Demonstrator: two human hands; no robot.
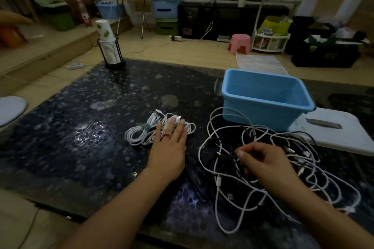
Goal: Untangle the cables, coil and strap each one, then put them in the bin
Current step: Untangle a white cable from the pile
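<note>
Head view shows us only partway through the job. Near the middle of the table (81, 119), our left hand (170, 143) lies flat with straight fingers on some white coiled cables (139, 135); one has a green strap (146, 126). Toward the table's right edge sits a big messy tangle (242, 178) of white and black cables. We think most work is left there. Our right hand (267, 163) pinches one strand in it with curled fingers. Behind the tangle, the blue bin (263, 103) looks like it has nothing in it yet.
</note>
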